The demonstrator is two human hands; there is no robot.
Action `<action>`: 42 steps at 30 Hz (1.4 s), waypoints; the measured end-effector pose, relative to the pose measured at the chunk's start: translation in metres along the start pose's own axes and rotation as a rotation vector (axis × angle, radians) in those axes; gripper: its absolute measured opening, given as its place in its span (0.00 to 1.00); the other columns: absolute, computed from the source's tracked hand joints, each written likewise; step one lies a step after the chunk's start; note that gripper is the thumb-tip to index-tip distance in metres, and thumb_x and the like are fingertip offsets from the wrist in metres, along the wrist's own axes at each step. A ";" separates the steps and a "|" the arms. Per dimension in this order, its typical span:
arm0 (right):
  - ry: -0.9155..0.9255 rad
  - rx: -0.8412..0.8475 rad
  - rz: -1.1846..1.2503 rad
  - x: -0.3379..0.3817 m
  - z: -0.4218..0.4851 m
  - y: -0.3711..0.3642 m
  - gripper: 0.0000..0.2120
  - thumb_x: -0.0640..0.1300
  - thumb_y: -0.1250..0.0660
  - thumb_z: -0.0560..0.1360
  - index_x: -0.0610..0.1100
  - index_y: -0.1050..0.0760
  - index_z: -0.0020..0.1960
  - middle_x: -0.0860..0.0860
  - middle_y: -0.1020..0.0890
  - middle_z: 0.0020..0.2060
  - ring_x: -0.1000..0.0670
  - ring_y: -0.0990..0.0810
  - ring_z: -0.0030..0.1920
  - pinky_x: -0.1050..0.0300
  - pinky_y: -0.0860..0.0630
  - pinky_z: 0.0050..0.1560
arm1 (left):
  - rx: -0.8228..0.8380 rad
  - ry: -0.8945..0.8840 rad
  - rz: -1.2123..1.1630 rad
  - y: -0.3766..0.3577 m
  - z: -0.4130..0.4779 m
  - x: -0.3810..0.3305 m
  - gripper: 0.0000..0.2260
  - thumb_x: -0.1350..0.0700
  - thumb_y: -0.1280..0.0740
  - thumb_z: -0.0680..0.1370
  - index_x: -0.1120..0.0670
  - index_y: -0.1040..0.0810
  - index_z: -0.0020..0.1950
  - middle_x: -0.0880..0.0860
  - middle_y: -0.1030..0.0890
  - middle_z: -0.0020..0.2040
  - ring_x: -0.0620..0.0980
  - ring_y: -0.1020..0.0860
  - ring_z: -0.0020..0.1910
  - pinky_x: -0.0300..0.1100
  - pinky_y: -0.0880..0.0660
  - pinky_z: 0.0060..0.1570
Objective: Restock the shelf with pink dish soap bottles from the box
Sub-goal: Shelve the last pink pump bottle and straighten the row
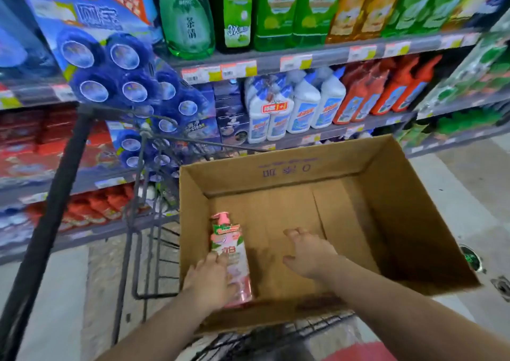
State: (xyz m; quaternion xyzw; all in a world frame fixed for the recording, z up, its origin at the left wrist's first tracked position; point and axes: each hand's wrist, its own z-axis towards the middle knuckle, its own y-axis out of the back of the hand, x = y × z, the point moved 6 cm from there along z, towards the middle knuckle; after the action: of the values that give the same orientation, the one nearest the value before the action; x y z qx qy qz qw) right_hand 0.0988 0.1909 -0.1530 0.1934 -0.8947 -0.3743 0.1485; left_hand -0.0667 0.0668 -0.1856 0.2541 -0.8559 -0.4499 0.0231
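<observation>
Head view looks down a shop aisle with a pale tiled floor (55, 291); shelves (317, 54) carry green, white, red and blue cleaners; a cardboard box (400, 222) sits on a wire cart (149, 250); one pink bottle (230, 253) lies inside by the box's left wall, pump pointing away; two hands reach in; left hand (212, 280) wraps the bottle's lower end; right hand (310, 253) hovers spread, holding nothing.
</observation>
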 end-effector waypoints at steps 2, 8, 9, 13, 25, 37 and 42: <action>0.011 0.033 0.046 0.005 0.025 -0.003 0.32 0.55 0.38 0.77 0.46 0.44 0.76 0.44 0.33 0.72 0.43 0.32 0.69 0.49 0.31 0.67 | 0.039 0.069 -0.102 -0.011 0.009 0.001 0.32 0.39 0.36 0.73 0.48 0.40 0.73 0.51 0.33 0.68 0.53 0.33 0.66 0.50 0.34 0.65; 0.130 0.155 0.151 0.036 0.093 -0.033 0.30 0.52 0.36 0.77 0.41 0.39 0.73 0.41 0.30 0.69 0.44 0.31 0.69 0.57 0.32 0.64 | 0.101 0.342 -0.467 -0.051 0.033 0.015 0.34 0.42 0.32 0.72 0.48 0.42 0.74 0.51 0.36 0.69 0.53 0.32 0.66 0.49 0.33 0.66; 0.140 0.180 0.169 0.041 0.103 -0.040 0.30 0.52 0.36 0.76 0.41 0.39 0.74 0.41 0.30 0.70 0.44 0.31 0.69 0.57 0.33 0.64 | 0.111 0.385 -0.506 -0.058 0.038 0.016 0.36 0.43 0.32 0.72 0.48 0.44 0.75 0.51 0.36 0.70 0.53 0.32 0.66 0.50 0.33 0.67; 0.147 0.233 0.271 0.054 0.136 -0.066 0.31 0.52 0.34 0.75 0.44 0.39 0.74 0.43 0.30 0.70 0.43 0.29 0.67 0.57 0.31 0.61 | 0.133 0.540 -0.757 -0.083 0.057 0.017 0.40 0.45 0.29 0.71 0.50 0.48 0.77 0.53 0.34 0.70 0.55 0.30 0.66 0.51 0.31 0.65; 0.040 0.320 0.845 0.050 0.179 -0.106 0.22 0.48 0.28 0.73 0.41 0.26 0.64 0.44 0.19 0.59 0.46 0.19 0.56 0.52 0.23 0.59 | 0.110 0.708 -0.783 -0.109 0.084 0.017 0.51 0.42 0.26 0.66 0.54 0.54 0.77 0.54 0.42 0.70 0.56 0.37 0.68 0.50 0.34 0.65; 0.000 0.450 1.092 0.062 0.182 -0.122 0.19 0.39 0.24 0.68 0.43 0.23 0.57 0.46 0.17 0.55 0.51 0.17 0.49 0.62 0.22 0.44 | 0.121 0.701 -1.398 -0.127 0.089 0.024 0.42 0.62 0.24 0.67 0.50 0.45 0.72 0.45 0.25 0.46 0.45 0.25 0.45 0.37 0.29 0.35; -0.021 0.514 1.089 0.056 0.182 -0.115 0.19 0.42 0.24 0.68 0.47 0.24 0.57 0.50 0.16 0.50 0.52 0.17 0.48 0.58 0.21 0.45 | 0.215 0.678 -1.485 -0.125 0.086 0.015 0.25 0.59 0.22 0.65 0.53 0.24 0.59 0.51 0.17 0.50 0.48 0.18 0.44 0.40 0.23 0.36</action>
State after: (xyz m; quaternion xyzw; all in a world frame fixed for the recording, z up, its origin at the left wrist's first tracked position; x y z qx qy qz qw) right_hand 0.0019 0.2030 -0.3533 -0.2666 -0.9284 -0.0181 0.2583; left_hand -0.0513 0.0673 -0.3373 0.8770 -0.4498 -0.1622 -0.0477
